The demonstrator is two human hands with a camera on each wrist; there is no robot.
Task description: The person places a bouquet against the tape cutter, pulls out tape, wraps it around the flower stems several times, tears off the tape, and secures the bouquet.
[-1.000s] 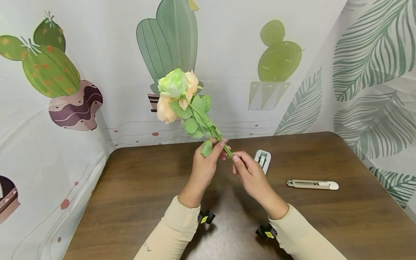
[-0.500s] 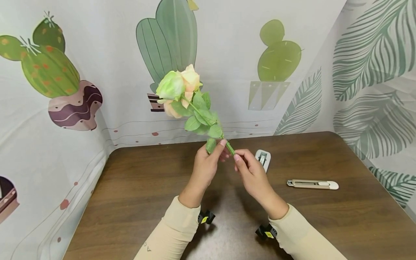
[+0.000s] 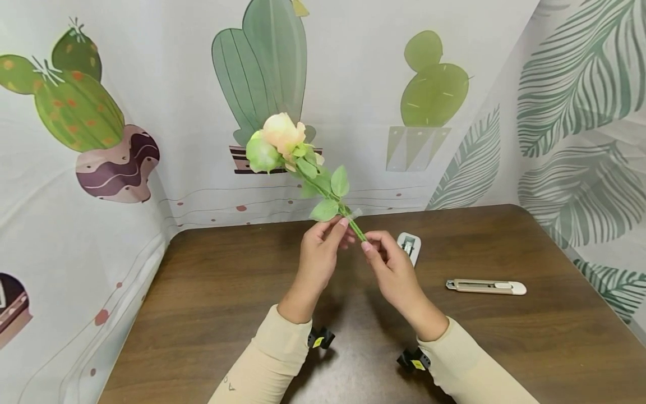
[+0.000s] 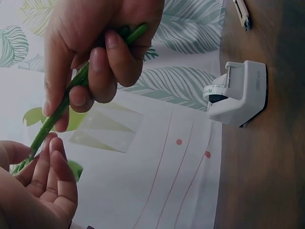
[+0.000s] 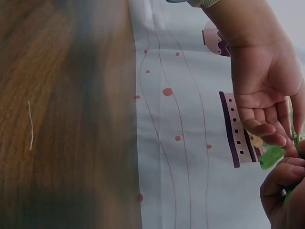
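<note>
A small bunch of roses (image 3: 282, 134), peach and pale green with leafy stems, is held up above the table, slanting to the upper left. My left hand (image 3: 319, 249) pinches the green stems (image 3: 356, 229) between thumb and fingers just below the leaves. Lower down, my right hand (image 3: 392, 269) grips the stem ends; in the left wrist view its curled fingers (image 4: 121, 59) wrap them and the cut tips poke out. A bit of clear tape (image 3: 355, 214) sticks out from the stems by the left thumb. In the right wrist view the blooms are mostly hidden.
Behind the right hand stands a white tape dispenser (image 4: 252, 93) with a roll in it. A beige utility knife (image 3: 485, 287) lies to the right on the brown table (image 3: 212, 303). A printed cloth (image 3: 353, 101) hangs along the table's back edge.
The roses have turned about their stems: a peach bloom now faces up beside the green one, and the leaves have swung round. The tape end now shows clearly. Both hands stay nearly in place.
</note>
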